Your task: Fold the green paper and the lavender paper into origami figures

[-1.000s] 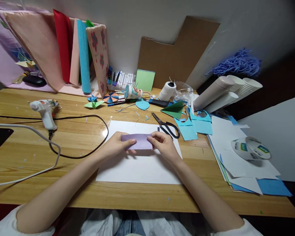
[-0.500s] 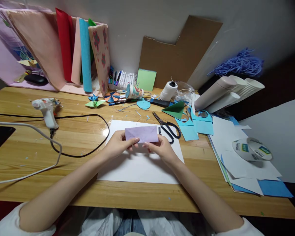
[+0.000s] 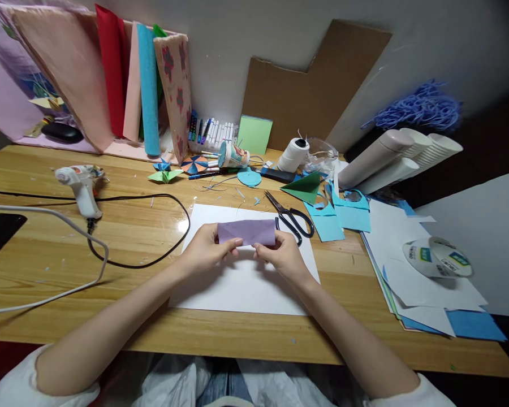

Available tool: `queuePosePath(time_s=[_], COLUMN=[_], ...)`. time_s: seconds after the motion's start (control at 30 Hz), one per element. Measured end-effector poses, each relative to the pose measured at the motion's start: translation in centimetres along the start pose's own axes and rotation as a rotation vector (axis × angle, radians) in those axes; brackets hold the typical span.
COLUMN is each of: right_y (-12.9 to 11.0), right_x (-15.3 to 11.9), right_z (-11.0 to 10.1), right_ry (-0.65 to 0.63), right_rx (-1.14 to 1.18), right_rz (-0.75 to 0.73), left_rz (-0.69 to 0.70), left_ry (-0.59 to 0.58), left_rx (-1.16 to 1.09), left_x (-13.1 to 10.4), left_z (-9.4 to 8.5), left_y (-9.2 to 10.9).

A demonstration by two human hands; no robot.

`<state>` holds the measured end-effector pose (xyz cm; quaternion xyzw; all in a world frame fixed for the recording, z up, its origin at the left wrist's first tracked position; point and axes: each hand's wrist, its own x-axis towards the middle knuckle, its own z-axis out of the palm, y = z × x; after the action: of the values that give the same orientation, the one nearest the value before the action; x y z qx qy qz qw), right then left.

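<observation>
Left of centre on the table (image 3: 348, 339), toward the back edge: white glue gun (image 3: 83, 195), black cord looping toward the hands. Left hand (image 3: 203, 249) is over the left part of a white sheet (image 3: 237, 291), mostly closed, thumb on the near face of the purple paper (image 3: 246, 230), fingers behind, pinching its lower left. Purple paper is raised above the white sheet, which lies near the table's front edge; long axis runs left-right, roughly parallel to that edge, slight diagonal crease visible. It sits between the hands and a bit beyond the thumbs; neither hand nearer, both touching. Right hand (image 3: 283, 254) mirrors: part-curled, thumb and fingers gripping lower right. Scissors (image 3: 284, 211) just beyond it, partly on the sheet. Tape roll (image 3: 415, 259) on papers, table's right side.
</observation>
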<state>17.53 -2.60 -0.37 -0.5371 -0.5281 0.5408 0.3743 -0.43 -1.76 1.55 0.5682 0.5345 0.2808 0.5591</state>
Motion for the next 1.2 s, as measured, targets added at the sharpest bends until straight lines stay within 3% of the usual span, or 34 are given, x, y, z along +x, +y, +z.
queuePosePath(time_s=[0.2,0.33,0.4,0.47,0.57,0.8,1.2], right_y=[0.3,0.6,0.5,0.4,0.2,0.2,-0.4], right_x=[1.4,2.3,2.2,1.9,1.0,-0.1,-0.3], right_z=[-2.5,-4.3,-4.2,-3.3,-1.4,0.4,0.4], right_ry=[0.085,0.295,0.241,0.064,-0.071,-0.029,-0.165], right_rx=[-0.027,0.035,0.093,0.138,0.120,0.071,0.078], right_rz=[-0.057,-0.080,-0.093,-0.075,-0.042,-0.011,0.071], left_rz=[0.022,0.000,-0.013,-0.047,-0.051,-0.022,0.004], left_ry=[0.009,0.083,0.072,0.016,-0.059,-0.086,-0.230], left_rx=[-0.010,-0.070,-0.122,-0.157,-0.150,-0.102,-0.033], left_x=[0.6,1.0,1.1,1.1,0.7,0.0,0.3], left_z=[-1.0,-1.8,-1.9,-1.7,-1.1,0.2,0.0], left_y=[-0.6,-0.6,-0.6,-0.7,-0.7,-0.5,-0.9])
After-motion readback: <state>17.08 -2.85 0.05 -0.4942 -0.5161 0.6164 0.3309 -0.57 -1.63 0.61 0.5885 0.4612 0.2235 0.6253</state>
